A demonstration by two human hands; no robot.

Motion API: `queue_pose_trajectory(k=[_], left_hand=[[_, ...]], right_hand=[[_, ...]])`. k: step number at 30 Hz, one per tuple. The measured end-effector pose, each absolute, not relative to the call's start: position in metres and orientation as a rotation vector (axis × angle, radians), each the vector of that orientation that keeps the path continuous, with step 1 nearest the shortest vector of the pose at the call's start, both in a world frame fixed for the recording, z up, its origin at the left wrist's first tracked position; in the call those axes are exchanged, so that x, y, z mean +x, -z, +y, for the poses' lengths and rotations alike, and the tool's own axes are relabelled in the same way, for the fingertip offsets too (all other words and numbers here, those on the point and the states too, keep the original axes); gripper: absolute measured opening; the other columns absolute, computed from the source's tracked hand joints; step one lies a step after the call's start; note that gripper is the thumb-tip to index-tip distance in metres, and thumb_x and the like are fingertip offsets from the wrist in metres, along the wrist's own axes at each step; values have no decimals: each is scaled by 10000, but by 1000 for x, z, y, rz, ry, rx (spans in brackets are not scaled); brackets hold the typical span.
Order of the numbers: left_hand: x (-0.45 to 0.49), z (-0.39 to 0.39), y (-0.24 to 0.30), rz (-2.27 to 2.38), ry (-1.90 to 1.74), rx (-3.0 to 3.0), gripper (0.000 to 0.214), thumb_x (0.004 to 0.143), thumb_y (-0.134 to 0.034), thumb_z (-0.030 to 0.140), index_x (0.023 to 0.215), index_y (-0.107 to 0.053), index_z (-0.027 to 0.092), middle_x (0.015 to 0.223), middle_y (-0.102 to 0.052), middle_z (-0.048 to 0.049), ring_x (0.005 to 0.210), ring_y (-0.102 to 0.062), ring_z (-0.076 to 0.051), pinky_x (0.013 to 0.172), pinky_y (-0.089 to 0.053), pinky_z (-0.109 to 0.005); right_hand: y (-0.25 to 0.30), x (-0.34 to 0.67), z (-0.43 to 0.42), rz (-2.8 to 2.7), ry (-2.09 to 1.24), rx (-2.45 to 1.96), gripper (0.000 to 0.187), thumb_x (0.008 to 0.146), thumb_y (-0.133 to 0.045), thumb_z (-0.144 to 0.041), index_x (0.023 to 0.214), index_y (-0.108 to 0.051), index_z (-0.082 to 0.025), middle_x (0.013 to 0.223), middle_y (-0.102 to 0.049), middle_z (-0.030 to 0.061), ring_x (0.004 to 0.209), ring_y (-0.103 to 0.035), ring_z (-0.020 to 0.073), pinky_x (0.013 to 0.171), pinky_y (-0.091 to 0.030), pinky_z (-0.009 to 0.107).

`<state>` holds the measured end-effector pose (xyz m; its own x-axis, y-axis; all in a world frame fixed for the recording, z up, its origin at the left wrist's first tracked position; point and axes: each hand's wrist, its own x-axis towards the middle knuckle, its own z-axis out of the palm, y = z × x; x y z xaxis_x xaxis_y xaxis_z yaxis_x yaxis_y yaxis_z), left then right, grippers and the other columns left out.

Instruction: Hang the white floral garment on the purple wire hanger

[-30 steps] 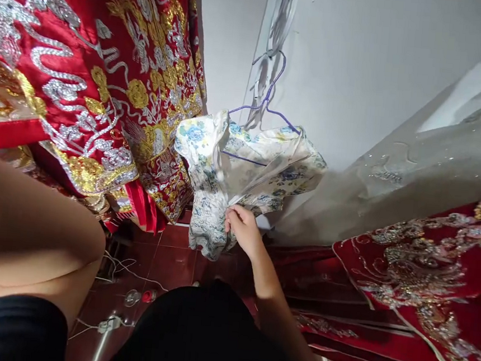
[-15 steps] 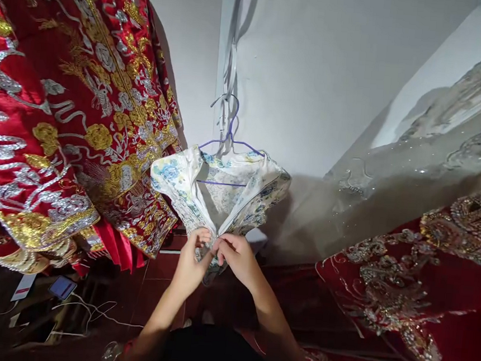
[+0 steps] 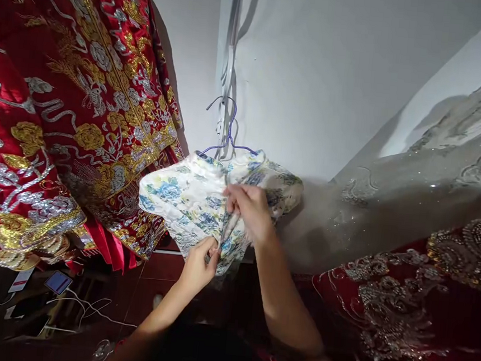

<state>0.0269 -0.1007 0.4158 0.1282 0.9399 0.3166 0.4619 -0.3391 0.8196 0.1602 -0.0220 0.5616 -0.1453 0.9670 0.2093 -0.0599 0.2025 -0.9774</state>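
A small white garment with blue and yellow flowers (image 3: 182, 198) hangs on a purple wire hanger (image 3: 228, 137) against the white wall. My left hand (image 3: 199, 267) pinches the lower part of its middle seam, fingers closed on the cloth. My right hand (image 3: 250, 209) is higher up on the same seam, fingers pressed together on the fabric near the chest. The two sides of the garment now meet along the seam.
A red robe with gold and silver embroidery (image 3: 61, 108) hangs close on the left. A pale sequined gown (image 3: 426, 180) and another red embroidered garment (image 3: 406, 307) fill the right. White cables (image 3: 86, 310), a phone (image 3: 58, 282) and small items lie on the dark red floor.
My left hand came in and took the bottom of the garment. My right hand has moved up the seam, and the open front of the garment has closed.
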Motion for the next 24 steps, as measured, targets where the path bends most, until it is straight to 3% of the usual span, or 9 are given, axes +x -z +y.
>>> queue_pose_trajectory(k=[3,6,7,10,11,14,16,21,24], left_hand=[[22,-91,-421,1301,-1069,1870,207,924,-506,203,728,-439,200,713,-500,11,695,-481,-148,663,-375,-274],[11,-77,-460,1195,-1145,1873,104,880,-592,194,791,-539,195,762,-567,4,719,-523,-150,682,-411,-275],[6,-72,-480,1148,-1250,1875,37,869,-620,200,878,-585,197,825,-602,-8,759,-548,-155,716,-430,-280],[-7,-56,-546,1041,-1635,1865,351,915,-597,222,1263,-549,219,995,-639,-42,834,-585,-153,802,-459,-296],[-11,-51,-565,1058,-1618,1954,333,932,-578,231,1266,-567,220,986,-641,-42,829,-578,-153,803,-456,-298],[-19,-38,-601,1078,-1415,2244,151,962,-542,260,1008,-668,190,889,-639,-38,807,-574,-158,754,-438,-284],[-22,-31,-607,1056,-1296,2356,169,974,-517,256,909,-651,174,876,-645,-45,808,-586,-165,737,-431,-279],[-24,-20,-598,950,-1066,2423,184,985,-484,237,1085,-625,175,894,-685,-53,786,-626,-179,713,-444,-276],[-21,-21,-600,896,-1180,2396,161,990,-483,219,1024,-633,170,854,-677,-33,753,-623,-151,705,-449,-258]], right_hand=[[-591,153,-13,-1408,-1072,-925,244,871,-556,-315,735,-661,-142,474,-560,-10,401,-419,73,416,-302,210],[-583,144,-22,-1425,-1055,-901,236,872,-531,-303,706,-625,-164,451,-543,-22,395,-419,77,421,-309,209],[-575,142,-26,-1420,-1058,-899,240,874,-524,-309,698,-611,-171,446,-536,-27,395,-420,79,424,-312,210],[-558,138,-34,-1412,-1026,-936,239,871,-506,-303,683,-589,-180,455,-520,-28,411,-424,86,445,-324,220],[-556,138,-35,-1418,-1004,-942,235,867,-502,-294,678,-583,-181,460,-502,-31,420,-420,88,453,-321,225],[-557,138,-33,-1442,-939,-938,230,867,-507,-285,664,-554,-187,477,-395,-48,440,-357,85,456,-262,240],[-556,138,-31,-1419,-913,-959,229,867,-518,-289,663,-544,-189,499,-339,-51,453,-312,86,458,-213,251],[-552,138,-30,-1328,-972,-953,269,900,-508,-344,671,-517,-204,520,-283,-54,464,-246,95,472,-204,266],[-555,135,-25,-1411,-870,-985,282,910,-502,-356,673,-513,-205,530,-309,-46,477,-273,101,487,-224,268]])
